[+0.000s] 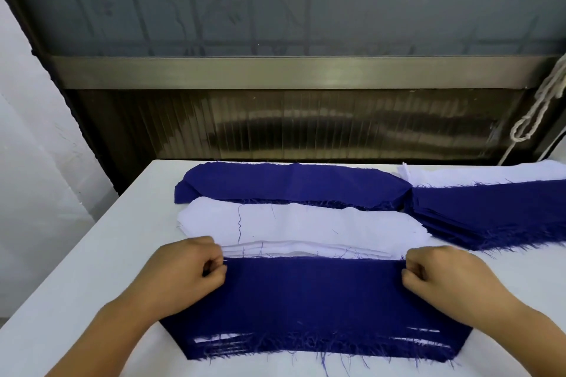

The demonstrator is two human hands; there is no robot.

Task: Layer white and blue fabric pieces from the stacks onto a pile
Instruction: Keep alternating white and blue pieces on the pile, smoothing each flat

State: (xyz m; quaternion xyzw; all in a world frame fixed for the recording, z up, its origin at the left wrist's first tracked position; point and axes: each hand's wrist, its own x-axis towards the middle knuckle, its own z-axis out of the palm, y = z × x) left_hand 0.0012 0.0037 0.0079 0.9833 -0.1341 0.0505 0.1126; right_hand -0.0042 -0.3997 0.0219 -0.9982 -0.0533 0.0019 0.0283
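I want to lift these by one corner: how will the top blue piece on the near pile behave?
The blue piece would probably droop limply; it lies flat like thin cloth. It looks light, since the left hand and right hand only pinch its corners. Its frayed near edge may shed threads.

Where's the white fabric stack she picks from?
The white stack lies mid-table, just beyond the near pile's top blue piece, with a blue stack behind it.

Two hands show, left hand and right hand. Three blue lots lie on the surface: near pile, far stack, right stack. Two white stacks: middle, far right.
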